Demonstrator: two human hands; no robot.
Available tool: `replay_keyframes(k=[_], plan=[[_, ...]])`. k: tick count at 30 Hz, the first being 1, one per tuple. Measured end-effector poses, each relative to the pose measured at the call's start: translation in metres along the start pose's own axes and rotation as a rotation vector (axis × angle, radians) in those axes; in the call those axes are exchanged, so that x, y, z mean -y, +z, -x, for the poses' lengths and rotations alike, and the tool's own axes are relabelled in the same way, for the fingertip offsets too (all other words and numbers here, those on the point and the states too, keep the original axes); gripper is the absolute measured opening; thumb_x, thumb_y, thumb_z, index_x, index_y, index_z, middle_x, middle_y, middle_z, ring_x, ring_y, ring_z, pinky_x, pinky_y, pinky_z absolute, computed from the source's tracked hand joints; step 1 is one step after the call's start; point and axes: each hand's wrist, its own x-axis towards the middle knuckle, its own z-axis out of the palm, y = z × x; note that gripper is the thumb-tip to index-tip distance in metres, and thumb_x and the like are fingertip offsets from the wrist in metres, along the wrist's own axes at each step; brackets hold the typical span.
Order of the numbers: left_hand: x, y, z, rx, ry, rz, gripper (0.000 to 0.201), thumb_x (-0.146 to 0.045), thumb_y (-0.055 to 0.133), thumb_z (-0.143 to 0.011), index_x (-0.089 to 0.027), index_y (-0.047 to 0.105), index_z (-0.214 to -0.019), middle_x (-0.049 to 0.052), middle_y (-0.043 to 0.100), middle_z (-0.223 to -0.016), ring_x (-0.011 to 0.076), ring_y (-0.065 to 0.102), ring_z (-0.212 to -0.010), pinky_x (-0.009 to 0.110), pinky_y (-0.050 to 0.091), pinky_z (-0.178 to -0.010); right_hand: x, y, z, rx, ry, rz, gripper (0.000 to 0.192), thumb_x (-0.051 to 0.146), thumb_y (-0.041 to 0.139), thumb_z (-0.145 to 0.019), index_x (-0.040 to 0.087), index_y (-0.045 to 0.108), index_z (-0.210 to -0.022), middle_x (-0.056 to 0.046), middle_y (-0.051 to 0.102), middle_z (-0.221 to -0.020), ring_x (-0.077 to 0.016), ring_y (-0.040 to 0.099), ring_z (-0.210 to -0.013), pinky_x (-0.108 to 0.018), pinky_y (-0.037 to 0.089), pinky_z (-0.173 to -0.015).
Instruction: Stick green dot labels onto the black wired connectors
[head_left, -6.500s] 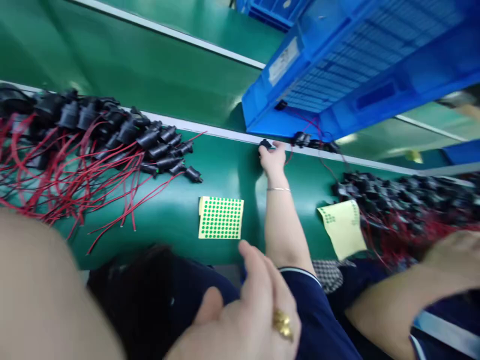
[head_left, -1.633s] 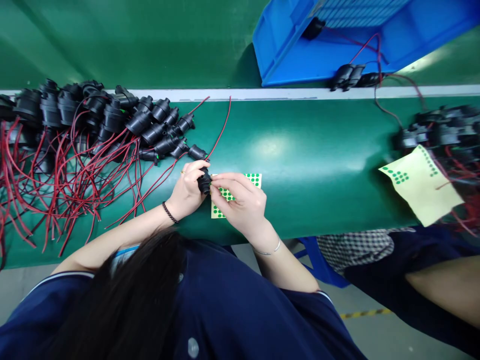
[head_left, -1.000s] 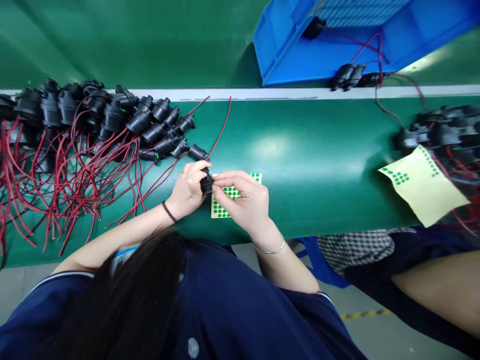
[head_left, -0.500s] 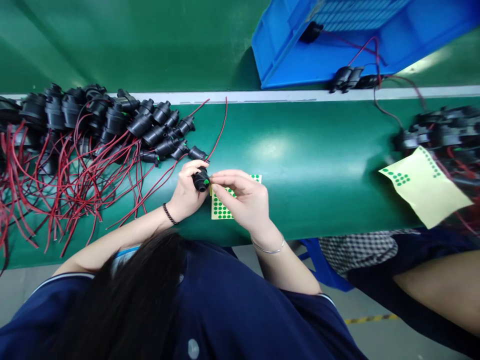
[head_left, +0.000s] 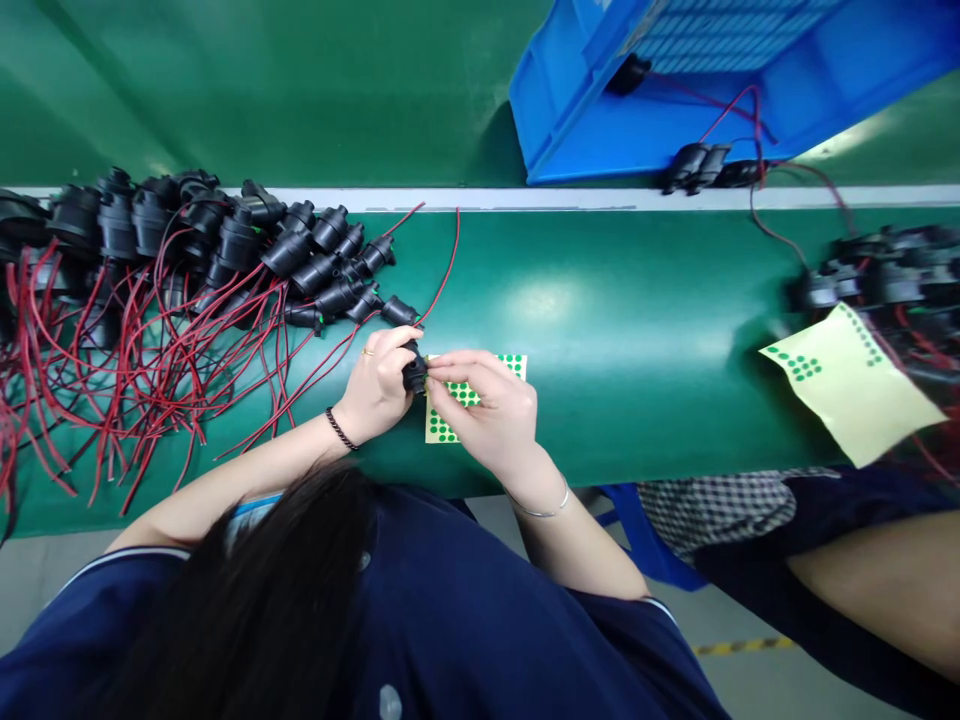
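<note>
I see navy short sleeves with pale trim, long dark hair, black cord bracelet and gold ring at left hand (head_left: 377, 388), silver bangle at right hand (head_left: 491, 412).

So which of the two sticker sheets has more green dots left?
The sheet under the hands, beside the held connector: dots fill its visible part. The right sheet is mostly bare yellow.

A green bench (head_left: 600, 330) is seen, edged at the back by a pale strip (head_left: 525, 197). A heap of black plugs with red wires (head_left: 187, 290) is spread over its left part. A yellow sheet of green dots (head_left: 480, 400) (partly covered) lies mid-bench; a second sheet (head_left: 855, 385) and more plugs (head_left: 877, 275) lie at right.
</note>
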Motion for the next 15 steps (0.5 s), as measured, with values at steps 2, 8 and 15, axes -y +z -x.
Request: replay_keyframes(k=[2, 8, 15], plan=[[-0.002, 0.002, 0.000, -0.023, -0.013, 0.009, 0.020, -0.021, 0.055, -0.094, -0.026, 0.041, -0.107, 0.007, 0.063, -0.117, 0.0196, 0.062, -0.103, 0.039, 0.051, -0.087, 0.000, 0.003, 0.002, -0.013, 0.007, -0.002, 0.012, 0.014, 0.064, -0.089, 0.023, 0.072, -0.087, -0.004, 0.078, -0.093, -0.0171, 0.075, -0.086, -0.033, 0.064, -0.078], [-0.019, 0.011, -0.002, -0.177, -0.150, 0.116, 0.029, -0.024, 0.053, -0.094, -0.028, 0.034, -0.116, 0.010, 0.060, -0.120, 0.0209, 0.060, -0.106, 0.042, 0.051, -0.090, 0.005, 0.020, 0.007, -0.171, 0.051, -0.114, 0.013, 0.012, 0.066, -0.088, 0.021, 0.074, -0.094, -0.006, 0.078, -0.095, -0.0196, 0.075, -0.087, -0.038, 0.064, -0.080], [-0.005, 0.010, -0.006, -0.165, -0.098, 0.096, 0.028, -0.026, 0.049, -0.094, -0.027, 0.031, -0.115, 0.014, 0.060, -0.119, 0.0266, 0.063, -0.105, 0.050, 0.050, -0.087, -0.002, 0.021, -0.003, -0.157, -0.050, -0.068, 0.012, 0.014, 0.072, -0.083, 0.024, 0.075, -0.090, -0.005, 0.079, -0.090, -0.0219, 0.076, -0.081, -0.038, 0.065, -0.074]])
